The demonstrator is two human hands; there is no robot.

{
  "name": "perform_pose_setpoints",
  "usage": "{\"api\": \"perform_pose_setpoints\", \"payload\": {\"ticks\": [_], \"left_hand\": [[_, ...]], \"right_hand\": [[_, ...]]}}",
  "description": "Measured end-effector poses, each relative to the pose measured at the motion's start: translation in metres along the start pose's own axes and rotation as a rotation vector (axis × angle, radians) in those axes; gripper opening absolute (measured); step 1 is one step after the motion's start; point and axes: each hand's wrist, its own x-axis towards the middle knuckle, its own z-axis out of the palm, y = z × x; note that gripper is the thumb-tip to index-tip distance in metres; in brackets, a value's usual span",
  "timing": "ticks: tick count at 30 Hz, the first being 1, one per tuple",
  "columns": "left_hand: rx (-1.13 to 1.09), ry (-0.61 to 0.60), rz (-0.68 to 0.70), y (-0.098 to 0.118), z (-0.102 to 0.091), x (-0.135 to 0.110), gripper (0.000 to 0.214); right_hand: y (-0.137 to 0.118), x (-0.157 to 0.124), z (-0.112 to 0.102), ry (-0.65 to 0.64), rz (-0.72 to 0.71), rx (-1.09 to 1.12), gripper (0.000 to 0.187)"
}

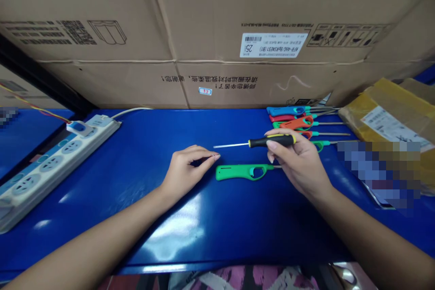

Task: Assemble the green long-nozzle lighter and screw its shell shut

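My right hand [299, 161] is closed around the black and yellow handle of a screwdriver [254, 142], whose metal shaft points left. Close to the screwdriver's tip, my left hand [190, 165] pinches thumb and forefinger together; whatever is between them is too small to name. A green gas lighter [234, 172] lies flat on the blue table [136, 167], just below the screwdriver and between my hands. Part of the lighter's metal tube is hidden behind my right hand.
Several coloured lighters [295, 122] lie in a pile at the back right, beside a yellow-taped package [380, 113]. A phone-like item [380, 195] sits at the right. A white power strip [50, 163] runs along the left. A large cardboard box [217, 22] walls off the back.
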Motion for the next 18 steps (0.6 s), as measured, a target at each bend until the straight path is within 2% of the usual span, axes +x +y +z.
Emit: {"api": "perform_pose_setpoints", "payload": {"ticks": [4,8,18], "left_hand": [[0.184,-0.101,0.201,-0.002,-0.005,0.001,0.013],[0.297,-0.120,0.297,-0.001,-0.008,0.000,0.013],[0.371,-0.169,0.329,0.006,-0.008,-0.001,0.013]], "right_hand": [[-0.002,-0.008,0.009,0.031,-0.108,0.038,0.022],[-0.002,-0.019,0.017,-0.013,-0.242,-0.039,0.013],[0.002,-0.023,0.017,-0.038,-0.360,-0.059,0.005]]}}
